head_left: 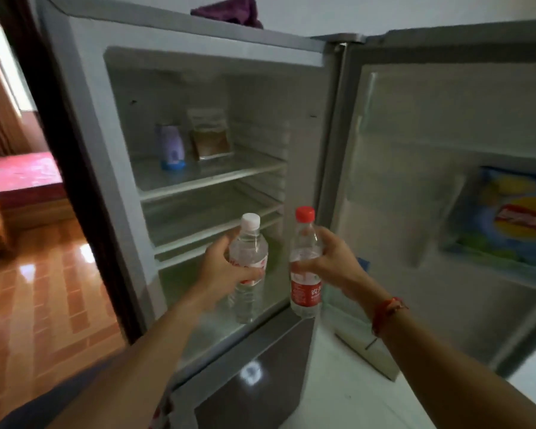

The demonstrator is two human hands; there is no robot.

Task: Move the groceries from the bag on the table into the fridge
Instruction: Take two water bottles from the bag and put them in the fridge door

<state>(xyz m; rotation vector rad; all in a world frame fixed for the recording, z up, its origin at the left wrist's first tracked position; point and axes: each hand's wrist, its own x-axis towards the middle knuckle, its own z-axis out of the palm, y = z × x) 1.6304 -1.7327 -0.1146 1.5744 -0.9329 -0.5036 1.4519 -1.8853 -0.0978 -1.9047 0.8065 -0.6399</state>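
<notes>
I stand before the open fridge (84,119). My left hand (220,267) grips a clear water bottle with a white cap (249,274), held upright at the fridge opening in front of the lower shelves. My right hand (331,258) grips a second water bottle with a red cap and red label (305,274), upright beside the first, near the fridge's right edge. The upper glass shelf (229,178) carries a purple bottle (172,147) and a brownish pouch (209,134). The bag and table are out of view.
The fridge door (415,150) stands open to the right; a colourful packet (514,218) sits in its door bin. A purple cloth (229,10) lies on top of the fridge. To the left, a doorway opens onto a wooden floor (44,289).
</notes>
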